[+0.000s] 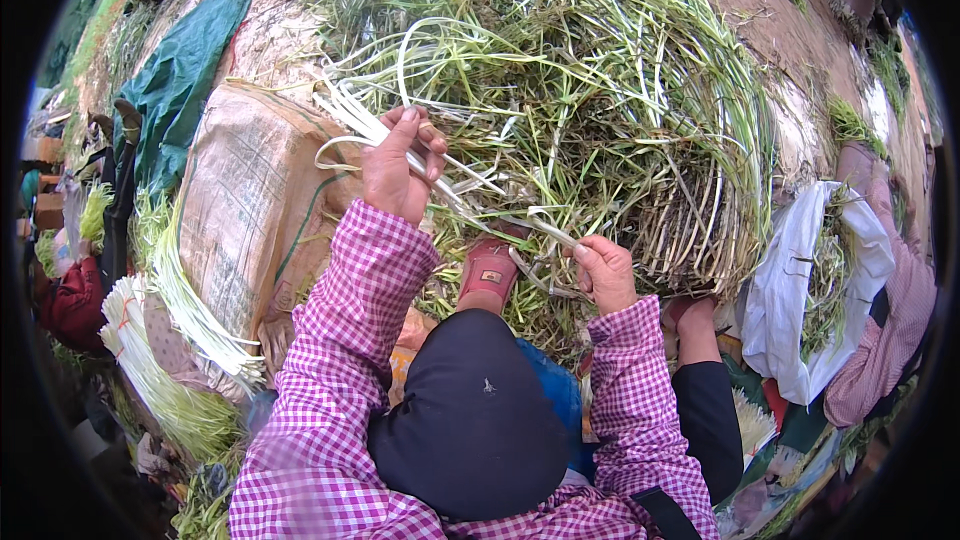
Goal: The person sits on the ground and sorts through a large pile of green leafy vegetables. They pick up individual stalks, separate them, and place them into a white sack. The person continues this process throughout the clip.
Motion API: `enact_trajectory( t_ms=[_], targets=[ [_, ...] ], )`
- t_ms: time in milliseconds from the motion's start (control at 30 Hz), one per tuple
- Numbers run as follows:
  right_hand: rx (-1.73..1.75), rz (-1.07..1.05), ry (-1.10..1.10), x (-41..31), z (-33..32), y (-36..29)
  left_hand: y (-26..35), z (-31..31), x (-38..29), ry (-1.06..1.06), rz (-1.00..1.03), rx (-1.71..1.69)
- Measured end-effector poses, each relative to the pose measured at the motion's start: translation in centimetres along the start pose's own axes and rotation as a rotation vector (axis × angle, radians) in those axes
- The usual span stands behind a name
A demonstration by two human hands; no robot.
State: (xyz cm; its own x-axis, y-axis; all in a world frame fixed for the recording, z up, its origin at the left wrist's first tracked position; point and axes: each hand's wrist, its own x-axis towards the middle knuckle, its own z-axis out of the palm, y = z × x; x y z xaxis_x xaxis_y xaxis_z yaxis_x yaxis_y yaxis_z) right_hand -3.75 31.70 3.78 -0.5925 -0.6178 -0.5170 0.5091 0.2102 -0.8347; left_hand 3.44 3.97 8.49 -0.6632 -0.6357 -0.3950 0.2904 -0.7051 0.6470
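My left hand (405,161) grips several long pale stalks (360,109), which look like blanched garlic chives; their tips droop over the pile to the left. Lower and to the right, my right hand (602,266) pinches a strip of leaf sheath (553,228) between thumb and fingers. The lower ends of the held stalks run down toward the right hand. Beyond both hands spreads a large heap of green leaves and stalks (600,75). At its right, a bundle of uncleaned stalks with soiled lower ends (690,225) lies close to my right foot.
A woven sack package (247,187) stands at left, with cleaned white stalks (199,300) and a tied bundle (154,360) beside it. Green sheeting (195,75) lies behind. An open white sack (787,292) holds leaf scraps at right, near another person's sleeve (892,315). Someone in red (75,307) is far left.
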Motion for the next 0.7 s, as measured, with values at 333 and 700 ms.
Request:
enact_trajectory(
  t_ms=[333, 700],
  targets=[
    [-0.534, -0.328, 0.041, 0.2, 2.7, -2.7, -5.1, 1.7, -2.1, -0.080, -0.101, 0.031],
    [-0.253, -0.309, 0.054, -1.2, 5.5, -4.5, -6.2, 2.7, -5.5, -0.277, -0.546, 0.041]
  ],
)
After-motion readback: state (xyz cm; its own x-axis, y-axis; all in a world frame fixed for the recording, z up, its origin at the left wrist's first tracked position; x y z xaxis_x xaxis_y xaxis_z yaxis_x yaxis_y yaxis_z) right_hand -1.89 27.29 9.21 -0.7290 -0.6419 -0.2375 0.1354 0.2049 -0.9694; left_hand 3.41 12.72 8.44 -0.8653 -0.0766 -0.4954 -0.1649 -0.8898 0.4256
